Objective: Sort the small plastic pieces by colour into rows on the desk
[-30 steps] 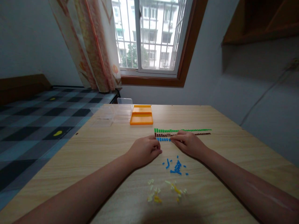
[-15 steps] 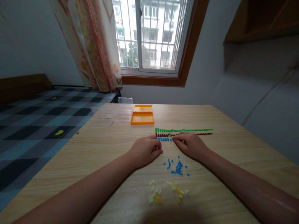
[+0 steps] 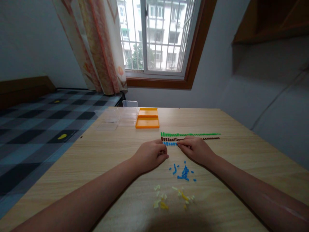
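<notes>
My left hand (image 3: 152, 156) rests on the table with curled fingers, its fingertips at the left end of the rows; whatever they may hold is hidden. My right hand (image 3: 196, 149) reaches in from the other side, thumb and forefinger brought together on the right end of a short row of small blue blocks (image 3: 170, 144). The piece under those fingertips is mostly covered. Behind it run a row of brown blocks (image 3: 168, 139) and a longer row of green blocks (image 3: 172, 134), partly hidden by my right hand. Loose blue blocks (image 3: 184, 174) lie in a pile nearer me.
Pale and yellow pieces (image 3: 164, 205) are scattered at the front of the table (image 3: 116, 199). An orange tray (image 3: 147, 127) and clear plastic boxes (image 3: 108, 125) stand at the back left. A bed (image 3: 41, 129) adjoins the table's left side, below a window.
The right fingertips have shifted slightly left along the blue row. My left hand stays in place, and the loose pieces look the same.
</notes>
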Demonstrator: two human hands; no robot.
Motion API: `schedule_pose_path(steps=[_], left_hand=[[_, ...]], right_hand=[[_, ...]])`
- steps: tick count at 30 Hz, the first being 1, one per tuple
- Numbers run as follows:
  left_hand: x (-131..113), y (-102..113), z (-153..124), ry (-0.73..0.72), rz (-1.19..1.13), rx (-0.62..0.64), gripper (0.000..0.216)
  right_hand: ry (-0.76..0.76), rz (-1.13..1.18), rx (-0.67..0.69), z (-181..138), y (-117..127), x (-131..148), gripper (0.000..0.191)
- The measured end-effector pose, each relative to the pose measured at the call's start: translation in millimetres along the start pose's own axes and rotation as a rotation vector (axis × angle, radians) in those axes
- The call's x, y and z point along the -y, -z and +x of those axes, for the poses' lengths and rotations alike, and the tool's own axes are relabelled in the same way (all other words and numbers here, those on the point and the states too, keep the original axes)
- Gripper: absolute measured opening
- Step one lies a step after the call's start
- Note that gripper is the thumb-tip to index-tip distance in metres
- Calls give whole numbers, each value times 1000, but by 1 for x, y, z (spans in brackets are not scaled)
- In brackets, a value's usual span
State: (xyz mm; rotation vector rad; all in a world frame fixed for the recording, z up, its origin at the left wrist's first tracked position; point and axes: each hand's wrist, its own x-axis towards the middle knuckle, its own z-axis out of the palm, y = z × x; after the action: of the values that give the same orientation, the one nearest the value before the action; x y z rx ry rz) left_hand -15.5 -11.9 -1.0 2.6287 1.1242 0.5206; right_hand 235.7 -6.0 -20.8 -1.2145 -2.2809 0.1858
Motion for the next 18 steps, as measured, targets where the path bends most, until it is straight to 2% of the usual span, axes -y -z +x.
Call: schedule_pose_path(steps=[18], left_hand=[[0,0,1,-4,-12,-14,5]], right_hand=[[27,-15,-29,-1,0,3,21]])
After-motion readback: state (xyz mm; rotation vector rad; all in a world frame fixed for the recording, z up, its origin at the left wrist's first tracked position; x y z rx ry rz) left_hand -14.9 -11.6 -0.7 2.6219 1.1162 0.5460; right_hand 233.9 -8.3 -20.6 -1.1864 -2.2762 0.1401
